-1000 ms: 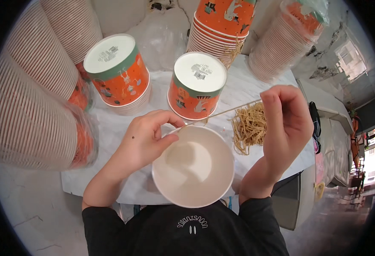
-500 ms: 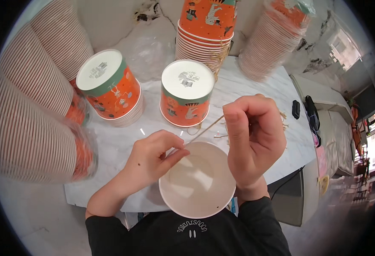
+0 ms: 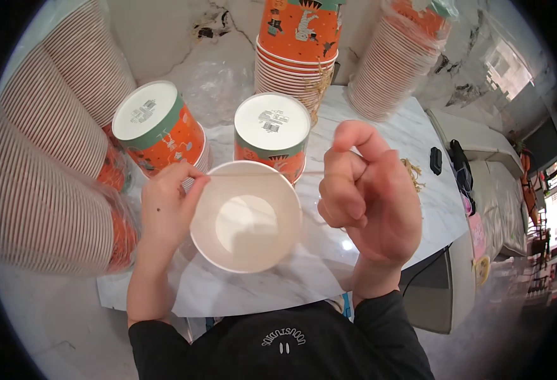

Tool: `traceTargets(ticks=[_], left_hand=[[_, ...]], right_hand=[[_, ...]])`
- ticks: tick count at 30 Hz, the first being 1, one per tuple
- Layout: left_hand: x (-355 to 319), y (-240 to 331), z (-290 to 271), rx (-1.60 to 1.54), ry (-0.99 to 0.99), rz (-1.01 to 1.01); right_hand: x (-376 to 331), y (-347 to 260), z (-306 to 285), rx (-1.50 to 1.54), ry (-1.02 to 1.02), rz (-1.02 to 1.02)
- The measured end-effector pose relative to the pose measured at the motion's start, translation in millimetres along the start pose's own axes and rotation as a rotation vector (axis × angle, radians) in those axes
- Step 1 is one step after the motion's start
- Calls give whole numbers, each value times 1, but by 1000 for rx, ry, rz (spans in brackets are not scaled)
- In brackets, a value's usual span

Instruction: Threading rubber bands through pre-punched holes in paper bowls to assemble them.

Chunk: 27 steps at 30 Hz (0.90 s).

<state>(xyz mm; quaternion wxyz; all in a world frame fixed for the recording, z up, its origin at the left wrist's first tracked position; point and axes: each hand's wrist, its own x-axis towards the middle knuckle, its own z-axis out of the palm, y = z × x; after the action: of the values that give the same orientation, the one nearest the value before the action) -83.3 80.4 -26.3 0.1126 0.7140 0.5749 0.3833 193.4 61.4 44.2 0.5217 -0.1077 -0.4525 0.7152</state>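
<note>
A white-lined paper bucket [image 3: 246, 221] is in front of me with its mouth turned up toward me. A thin length of twine [image 3: 313, 173] runs from its left rim across the mouth to the right. My left hand [image 3: 167, 206] is closed, thumb and fingertip pinched on the twine's end at the left rim; whether it also grips the rim I cannot tell. My right hand [image 3: 376, 199], palm turned up and slightly blurred, has its fingers curled around the other end of the twine, to the right of the bucket.
Upside-down orange and green buckets [image 3: 272, 120] stand beyond, with another stack [image 3: 161, 133] to their left. Plastic-wrapped stacks [image 3: 50, 190] crowd the left side. A tall stack [image 3: 300, 38] hung with twine stands at the back. A black object [image 3: 436, 161] lies on the marble table [image 3: 367, 152].
The bucket has moved left and away from me, its mouth tilting. My left hand has gone left to its rim; my right hand has turned palm up. The twine now lies level across the mouth.
</note>
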Motion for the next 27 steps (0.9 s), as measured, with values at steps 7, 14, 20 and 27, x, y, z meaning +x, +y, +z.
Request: traceTargets(ticks=[7,14,20,27], left_hand=[[-30,48,-14,-251,-149,12],[-46,71,6,-1117,-663,-270],[-30,51,-31,-846,-369,-237],[-31,77,-39,-489,-318,-223]], right_hand=[[4,16,6,85,15,100],[13,33,13,36,30,198],[11,26,0,-190,93,16],[5,32,-5,-1945,231,-423]])
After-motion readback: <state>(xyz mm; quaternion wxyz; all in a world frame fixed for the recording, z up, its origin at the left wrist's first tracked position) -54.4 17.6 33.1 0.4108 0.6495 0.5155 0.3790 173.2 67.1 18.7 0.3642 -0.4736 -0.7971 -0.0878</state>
